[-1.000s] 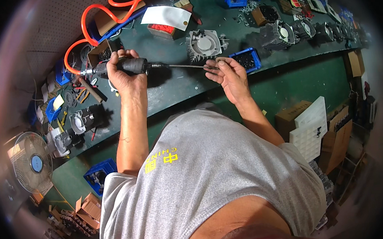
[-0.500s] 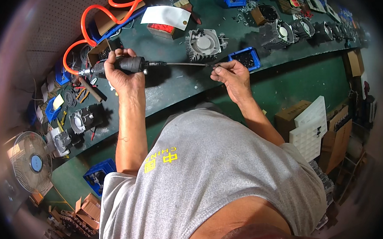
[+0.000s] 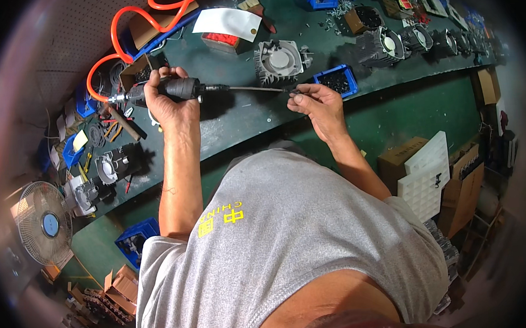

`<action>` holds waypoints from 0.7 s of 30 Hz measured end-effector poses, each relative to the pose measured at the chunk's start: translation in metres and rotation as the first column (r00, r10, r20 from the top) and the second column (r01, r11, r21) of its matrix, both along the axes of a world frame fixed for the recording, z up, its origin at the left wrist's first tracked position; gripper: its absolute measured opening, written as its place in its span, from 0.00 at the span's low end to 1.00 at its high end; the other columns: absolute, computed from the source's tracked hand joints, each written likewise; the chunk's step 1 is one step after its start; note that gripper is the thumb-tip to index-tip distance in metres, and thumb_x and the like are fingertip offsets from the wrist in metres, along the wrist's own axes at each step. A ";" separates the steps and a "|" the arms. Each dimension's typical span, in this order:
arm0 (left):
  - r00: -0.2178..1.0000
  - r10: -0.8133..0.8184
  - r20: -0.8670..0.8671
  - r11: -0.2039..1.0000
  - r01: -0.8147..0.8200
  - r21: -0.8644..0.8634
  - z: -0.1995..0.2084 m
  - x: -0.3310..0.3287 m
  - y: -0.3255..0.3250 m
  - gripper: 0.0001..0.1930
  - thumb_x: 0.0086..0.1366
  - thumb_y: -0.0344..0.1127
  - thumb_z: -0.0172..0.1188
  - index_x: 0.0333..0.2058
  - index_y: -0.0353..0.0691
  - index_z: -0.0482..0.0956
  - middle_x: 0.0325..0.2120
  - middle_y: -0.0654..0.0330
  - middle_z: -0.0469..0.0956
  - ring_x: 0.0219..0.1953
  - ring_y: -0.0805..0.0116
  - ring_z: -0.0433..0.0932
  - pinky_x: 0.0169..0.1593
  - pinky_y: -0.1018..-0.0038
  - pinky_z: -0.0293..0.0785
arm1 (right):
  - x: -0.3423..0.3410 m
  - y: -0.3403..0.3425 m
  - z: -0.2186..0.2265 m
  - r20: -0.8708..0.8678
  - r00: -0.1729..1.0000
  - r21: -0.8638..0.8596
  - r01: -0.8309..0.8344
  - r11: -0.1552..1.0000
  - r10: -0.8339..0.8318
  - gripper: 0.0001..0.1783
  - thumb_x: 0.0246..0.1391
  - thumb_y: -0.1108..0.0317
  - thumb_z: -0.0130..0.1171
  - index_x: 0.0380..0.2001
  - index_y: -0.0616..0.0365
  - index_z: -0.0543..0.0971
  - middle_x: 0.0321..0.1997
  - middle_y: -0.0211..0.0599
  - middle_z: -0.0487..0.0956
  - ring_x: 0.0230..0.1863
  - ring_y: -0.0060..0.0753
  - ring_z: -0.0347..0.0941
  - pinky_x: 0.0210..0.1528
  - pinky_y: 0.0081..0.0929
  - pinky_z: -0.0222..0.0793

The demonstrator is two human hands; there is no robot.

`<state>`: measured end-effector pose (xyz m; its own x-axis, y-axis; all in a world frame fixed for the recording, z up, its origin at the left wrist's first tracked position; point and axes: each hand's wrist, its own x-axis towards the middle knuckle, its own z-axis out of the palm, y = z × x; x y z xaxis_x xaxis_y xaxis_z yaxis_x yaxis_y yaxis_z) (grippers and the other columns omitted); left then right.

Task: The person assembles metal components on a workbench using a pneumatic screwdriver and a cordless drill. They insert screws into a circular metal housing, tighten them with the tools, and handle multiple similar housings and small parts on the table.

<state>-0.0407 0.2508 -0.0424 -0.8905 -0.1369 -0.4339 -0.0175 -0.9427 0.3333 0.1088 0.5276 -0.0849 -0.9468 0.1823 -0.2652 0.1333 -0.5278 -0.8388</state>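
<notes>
Lying in left hand [image 3: 172, 107]: driver [image 3: 181, 88] (black).

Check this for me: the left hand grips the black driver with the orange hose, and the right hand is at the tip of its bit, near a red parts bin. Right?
Not quite: the parts bin near the right hand is blue, not red, as the head view shows. The rest holds: the left hand grips the black driver with the orange hose.
</notes>
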 end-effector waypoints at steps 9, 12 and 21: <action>1.000 0.002 0.008 1.000 -0.002 -0.002 -0.001 -0.003 0.000 0.07 0.62 0.29 0.62 0.36 0.33 0.74 0.31 0.58 0.78 0.36 0.62 0.79 0.43 0.67 0.83 | -0.004 0.002 0.001 -0.025 0.999 0.091 -0.018 0.996 0.020 0.12 0.59 0.81 0.65 0.45 0.73 0.78 0.41 0.50 0.84 0.41 0.38 0.85 0.47 0.34 0.86; 1.000 0.002 0.015 1.000 -0.002 0.000 -0.002 -0.004 -0.001 0.07 0.62 0.29 0.63 0.36 0.33 0.74 0.31 0.58 0.78 0.36 0.62 0.79 0.43 0.68 0.83 | -0.005 0.000 0.000 -0.033 0.999 0.102 -0.010 0.995 0.013 0.10 0.59 0.81 0.65 0.43 0.73 0.79 0.40 0.48 0.84 0.40 0.37 0.86 0.46 0.33 0.87; 1.000 -0.007 0.020 1.000 0.007 -0.004 -0.002 -0.004 -0.002 0.08 0.61 0.29 0.63 0.35 0.34 0.74 0.30 0.57 0.78 0.35 0.61 0.79 0.42 0.67 0.83 | -0.005 0.001 0.004 -0.031 0.999 0.293 -0.034 0.955 0.045 0.10 0.59 0.80 0.66 0.43 0.73 0.80 0.36 0.45 0.85 0.37 0.30 0.85 0.44 0.27 0.85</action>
<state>-0.0450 0.2490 -0.0439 -0.8827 -0.1321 -0.4511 -0.0311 -0.9412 0.3365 0.1033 0.5284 -0.0812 -0.9629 0.2092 -0.1707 0.1151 -0.2536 -0.9604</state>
